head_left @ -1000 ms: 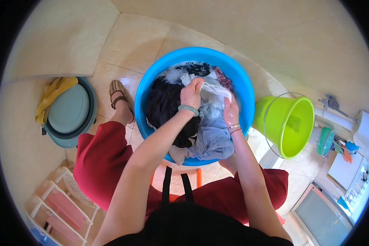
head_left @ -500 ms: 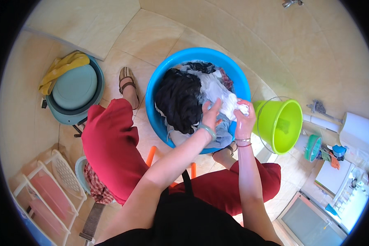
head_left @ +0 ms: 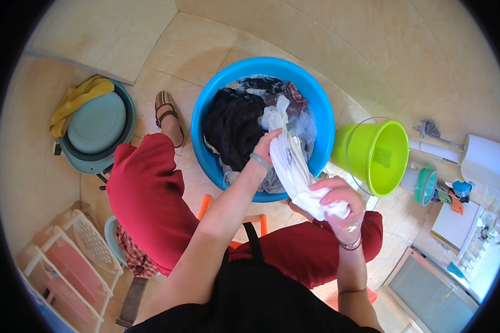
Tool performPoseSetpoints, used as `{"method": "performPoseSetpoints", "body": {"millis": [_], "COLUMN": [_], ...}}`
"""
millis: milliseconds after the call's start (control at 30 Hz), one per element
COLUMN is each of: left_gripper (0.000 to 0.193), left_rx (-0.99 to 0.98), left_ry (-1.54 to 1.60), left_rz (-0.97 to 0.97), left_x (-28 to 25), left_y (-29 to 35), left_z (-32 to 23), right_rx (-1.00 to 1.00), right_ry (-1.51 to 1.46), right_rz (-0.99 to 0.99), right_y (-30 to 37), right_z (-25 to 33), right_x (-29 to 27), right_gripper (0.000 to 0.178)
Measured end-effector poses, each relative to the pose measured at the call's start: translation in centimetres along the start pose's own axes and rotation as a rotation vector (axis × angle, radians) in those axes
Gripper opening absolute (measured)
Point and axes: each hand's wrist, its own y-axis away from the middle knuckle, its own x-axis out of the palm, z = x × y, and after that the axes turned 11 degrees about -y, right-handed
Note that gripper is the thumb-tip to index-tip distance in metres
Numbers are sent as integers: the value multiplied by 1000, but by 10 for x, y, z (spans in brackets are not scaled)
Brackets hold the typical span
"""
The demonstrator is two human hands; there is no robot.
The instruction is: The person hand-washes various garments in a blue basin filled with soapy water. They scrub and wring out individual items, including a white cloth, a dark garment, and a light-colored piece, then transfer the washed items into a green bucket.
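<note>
A wet white garment (head_left: 290, 162) stretches slantwise from inside the blue basin (head_left: 204, 91) out over its near right rim. My right hand (head_left: 341, 206) is closed round its near end, above my right knee. Farther up, my left hand (head_left: 268, 147) grips the garment's left edge; part of its fingers is hidden behind the cloth. Beside it in the basin lies a bunched black garment (head_left: 233, 127). Soapy water, grey cloth (head_left: 272, 183) and a dark red patterned piece (head_left: 295, 97) show around them.
A lime green bucket (head_left: 366, 158) with a wire handle stands right of the basin. At left are a grey-green folding tub (head_left: 97, 125) with a yellow cloth (head_left: 80, 102) on its rim and a white rack (head_left: 66, 266). An orange stool (head_left: 205, 206) is under me.
My right hand has pulled the white garment out toward me and down to the right, stretching it long. My left hand has shifted left and now holds its edge.
</note>
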Motion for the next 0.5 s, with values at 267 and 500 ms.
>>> {"method": "performPoseSetpoints", "body": {"millis": [267,500], "left_gripper": [50,60], "left_rx": [42,-88], "left_ry": [-128,-71], "left_rz": [-340,46], "left_x": [-9,51], "left_y": [22,69], "left_z": [36,27], "right_rx": [136,511], "right_ry": [116,-37], "right_rz": [-390,-406], "right_y": [-92,-97], "right_z": [-69,-271], "right_x": [-63,-63], "right_gripper": [37,46]}}
